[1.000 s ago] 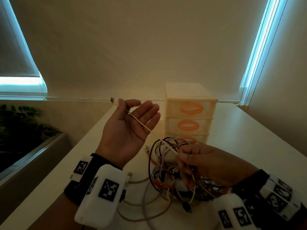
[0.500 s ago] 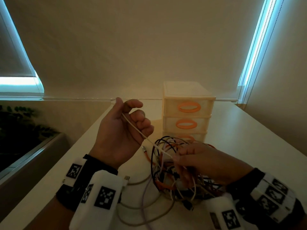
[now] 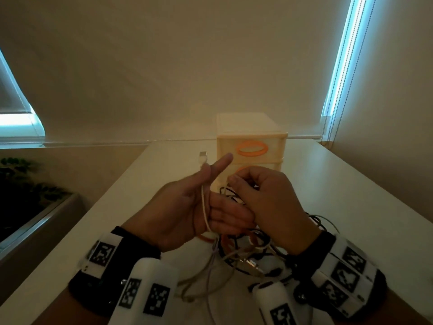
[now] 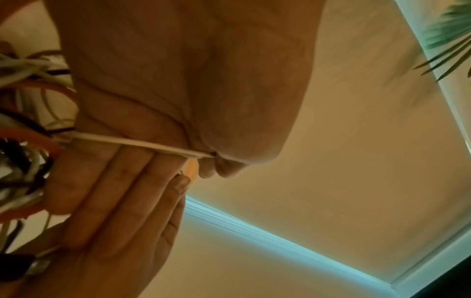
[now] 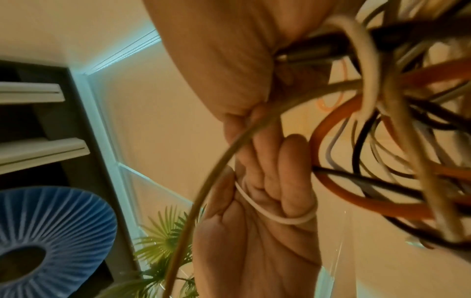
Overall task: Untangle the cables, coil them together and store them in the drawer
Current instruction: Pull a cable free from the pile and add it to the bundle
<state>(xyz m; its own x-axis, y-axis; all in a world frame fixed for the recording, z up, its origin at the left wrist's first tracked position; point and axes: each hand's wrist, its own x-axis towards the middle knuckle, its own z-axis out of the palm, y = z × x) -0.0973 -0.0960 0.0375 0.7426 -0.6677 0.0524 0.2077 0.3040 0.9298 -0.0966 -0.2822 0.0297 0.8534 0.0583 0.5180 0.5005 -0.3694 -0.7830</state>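
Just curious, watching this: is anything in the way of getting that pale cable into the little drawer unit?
Yes. The pale cable pinched in the left hand runs down into the tangle of cables, so it is not free. The drawers look closed, and the right hand is in front of them.

hands (image 3: 225, 207) now together, white cable (image 3: 204, 207) looped

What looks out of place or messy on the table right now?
The cables are one knotted heap of black, orange and white loops under the right hand. One white cable is pulled free across the left hand, its plug sticking up. The drawers look closed and undamaged; nothing is spilled.
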